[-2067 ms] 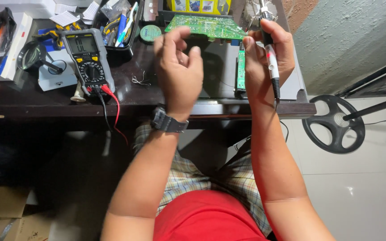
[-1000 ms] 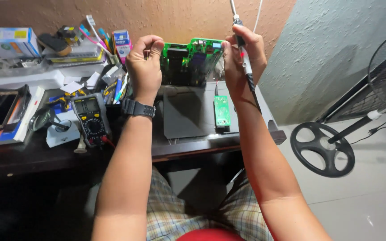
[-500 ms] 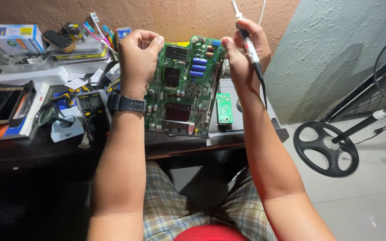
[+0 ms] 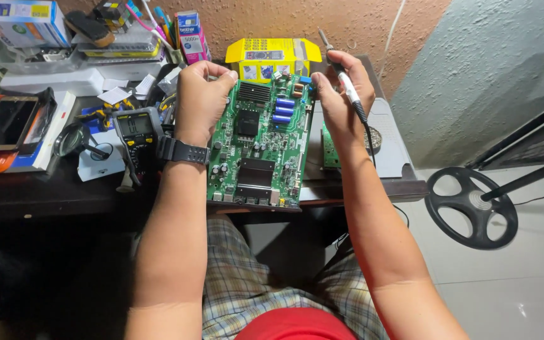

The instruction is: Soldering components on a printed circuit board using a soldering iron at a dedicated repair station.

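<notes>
A large green circuit board [image 4: 259,148] is held up, tilted towards me, over the front edge of the dark desk [image 4: 45,192]. My left hand [image 4: 203,94], with a black watch on the wrist, grips the board's upper left corner. My right hand [image 4: 338,94] steadies the upper right corner and also holds a soldering iron [image 4: 341,75], its thin tip pointing up and its black cable trailing down past my forearm. A second, smaller green board [image 4: 330,148] lies on the grey mat [image 4: 391,148] behind my right wrist.
A multimeter [image 4: 135,135] lies left of my left arm, beside a magnifier [image 4: 70,140] and a phone [image 4: 4,123]. A yellow box [image 4: 272,56] stands against the wall, with boxes and tools at the back left. A fan base [image 4: 470,204] sits on the floor at right.
The circuit board has been lifted and turned upright so its component side faces me, and it now sits lower and closer. Both hands keep their grip; the soldering iron stays in my right hand.
</notes>
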